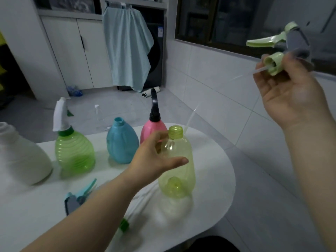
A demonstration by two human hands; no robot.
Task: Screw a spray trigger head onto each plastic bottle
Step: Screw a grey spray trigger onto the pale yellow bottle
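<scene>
A yellow-green transparent bottle [179,171] stands uncapped near the right end of the white table [214,179]. My left hand [154,159] grips its shoulder, thumb in front and fingers behind. My right hand [289,91] is raised high at the right and holds a light-green and grey spray trigger head [278,50] by its collar; its clear dip tube [192,113] slants down toward the bottle's neck. Behind stand a pink bottle [151,130] with a black head, an open blue bottle [121,142], a green ribbed bottle [74,151] with a white head, and a white bottle [20,157].
A teal and grey trigger head [78,197] lies on the table by my left forearm. Another head with a green collar [124,224] and white tube lies under that arm. A small clear bottle [101,117] stands on the floor beyond; a tiled wall runs along the right.
</scene>
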